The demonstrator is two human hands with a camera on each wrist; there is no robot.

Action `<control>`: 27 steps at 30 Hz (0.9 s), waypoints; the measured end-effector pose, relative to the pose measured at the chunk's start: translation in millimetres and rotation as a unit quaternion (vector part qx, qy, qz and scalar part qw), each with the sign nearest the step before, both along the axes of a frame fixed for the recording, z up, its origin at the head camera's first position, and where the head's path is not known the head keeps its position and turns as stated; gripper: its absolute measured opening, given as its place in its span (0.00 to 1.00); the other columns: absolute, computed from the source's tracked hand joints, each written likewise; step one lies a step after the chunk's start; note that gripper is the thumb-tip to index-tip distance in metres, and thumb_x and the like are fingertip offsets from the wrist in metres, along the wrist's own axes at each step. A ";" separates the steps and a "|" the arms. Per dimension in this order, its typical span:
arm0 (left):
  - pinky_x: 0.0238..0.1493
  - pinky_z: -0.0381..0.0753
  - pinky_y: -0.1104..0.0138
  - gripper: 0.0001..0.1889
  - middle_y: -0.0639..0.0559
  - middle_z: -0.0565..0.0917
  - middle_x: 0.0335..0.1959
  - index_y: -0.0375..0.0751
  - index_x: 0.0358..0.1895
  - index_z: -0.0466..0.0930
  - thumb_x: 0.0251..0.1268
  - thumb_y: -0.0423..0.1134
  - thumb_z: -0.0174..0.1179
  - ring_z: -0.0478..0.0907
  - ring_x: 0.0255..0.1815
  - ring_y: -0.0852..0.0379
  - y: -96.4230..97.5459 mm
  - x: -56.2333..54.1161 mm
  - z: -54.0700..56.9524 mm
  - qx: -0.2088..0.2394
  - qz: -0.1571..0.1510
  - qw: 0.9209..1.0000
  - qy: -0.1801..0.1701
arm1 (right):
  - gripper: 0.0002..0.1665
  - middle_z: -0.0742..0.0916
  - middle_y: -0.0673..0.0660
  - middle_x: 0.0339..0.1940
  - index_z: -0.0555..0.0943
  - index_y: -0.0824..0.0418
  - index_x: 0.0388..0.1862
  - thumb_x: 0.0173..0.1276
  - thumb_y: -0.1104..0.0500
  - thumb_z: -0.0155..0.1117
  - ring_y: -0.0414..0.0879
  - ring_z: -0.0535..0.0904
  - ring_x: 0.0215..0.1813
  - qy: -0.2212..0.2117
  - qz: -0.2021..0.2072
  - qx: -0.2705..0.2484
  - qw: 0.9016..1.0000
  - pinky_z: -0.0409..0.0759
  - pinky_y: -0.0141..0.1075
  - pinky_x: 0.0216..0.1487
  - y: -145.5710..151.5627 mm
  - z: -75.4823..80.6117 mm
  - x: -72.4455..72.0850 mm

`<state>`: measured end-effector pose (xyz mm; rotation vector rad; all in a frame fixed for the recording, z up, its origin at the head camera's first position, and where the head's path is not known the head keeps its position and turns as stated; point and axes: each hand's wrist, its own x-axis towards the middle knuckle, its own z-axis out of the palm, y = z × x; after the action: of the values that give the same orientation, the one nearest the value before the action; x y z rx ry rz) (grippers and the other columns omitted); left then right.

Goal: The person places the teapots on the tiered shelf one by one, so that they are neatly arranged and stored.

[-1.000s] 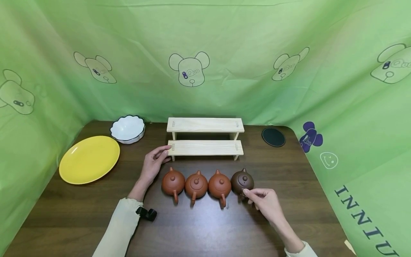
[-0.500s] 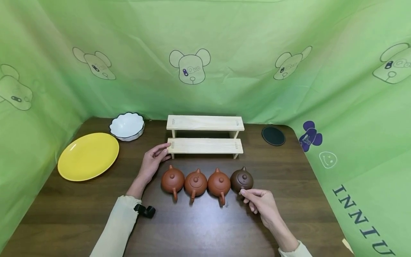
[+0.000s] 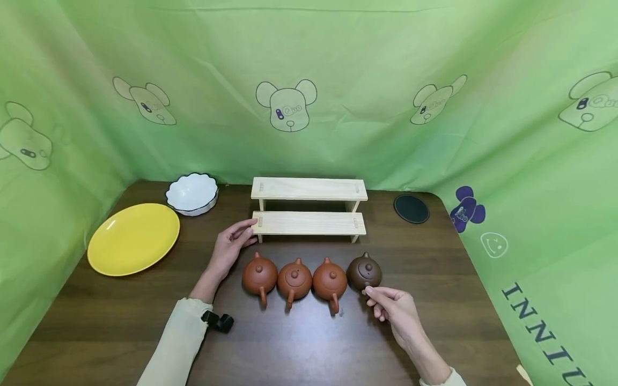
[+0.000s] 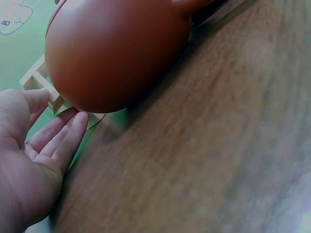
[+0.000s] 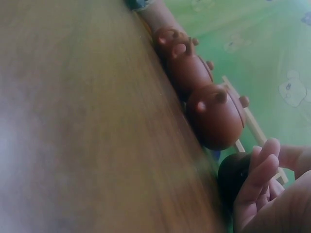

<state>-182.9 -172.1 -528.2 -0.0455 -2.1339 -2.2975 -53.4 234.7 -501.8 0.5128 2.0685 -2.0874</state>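
Four-legged in build, a pale wooden two-step shelf (image 3: 309,222) stands at the back middle of the table. My left hand (image 3: 230,247) holds the left end of its lower step, thumb and fingertips on either side of the board. In front of it, reddish-brown teapots (image 3: 259,276) sit in a row, spouts toward the shelf and handles toward me. A dark brown teapot (image 3: 364,271) ends the row at the right. My right hand (image 3: 398,311) pinches its handle between thumb and fingers, hiding most of it. In the right wrist view this dark teapot (image 5: 231,174) is partly behind my fingers.
A yellow oval plate (image 3: 134,239) lies at the left, with a white scalloped bowl (image 3: 192,193) behind it. A round black coaster (image 3: 411,208) is at the back right. Green printed cloth (image 3: 338,139) surrounds the dark wooden table (image 3: 289,354).
The head view bobs slightly. Both hands keep their holds, and the teapots and shelf stay in place.
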 end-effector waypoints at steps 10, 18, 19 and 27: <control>0.61 0.93 0.67 0.19 0.32 0.82 0.71 0.24 0.72 0.79 0.87 0.30 0.59 0.88 0.55 0.68 -1.4 -1.5 0.1 -0.006 0.003 1.000 -0.002 | 0.09 0.87 0.48 0.23 0.93 0.67 0.38 0.79 0.68 0.69 0.35 0.75 0.22 0.005 -0.021 -0.040 0.999 0.73 0.20 0.22 -1.6 -0.9 -2.5; 0.60 0.94 0.67 0.19 0.31 0.82 0.71 0.24 0.72 0.79 0.87 0.29 0.59 0.88 0.55 0.68 -0.1 -1.5 0.1 0.001 0.002 1.000 0.001 | 0.09 0.87 0.48 0.23 0.93 0.65 0.37 0.79 0.68 0.70 0.35 0.75 0.23 0.012 -0.034 -0.051 0.998 0.73 0.20 0.22 -1.4 1.4 -2.7; 0.60 0.94 0.67 0.19 0.31 0.82 0.71 0.24 0.72 0.79 0.87 0.29 0.59 0.88 0.55 0.68 -0.1 -1.5 0.2 0.002 0.001 1.000 0.002 | 0.09 0.87 0.48 0.23 0.93 0.64 0.37 0.79 0.68 0.70 0.35 0.75 0.22 0.014 -0.035 -0.052 0.998 0.73 0.20 0.22 -1.2 2.2 -2.8; 0.59 0.94 0.67 0.19 0.31 0.82 0.71 0.23 0.72 0.80 0.87 0.29 0.59 0.88 0.55 0.67 0.0 -0.5 0.7 0.006 -0.001 1.000 0.010 | 0.15 0.87 0.46 0.22 0.95 0.56 0.32 0.80 0.67 0.70 0.33 0.73 0.21 0.033 -0.047 -0.068 0.996 0.71 0.19 0.21 0.2 10.7 -5.1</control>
<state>-183.3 -172.0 -527.5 -0.0698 -2.1127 -2.3004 -58.6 234.9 -491.2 0.5378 1.9544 -2.3077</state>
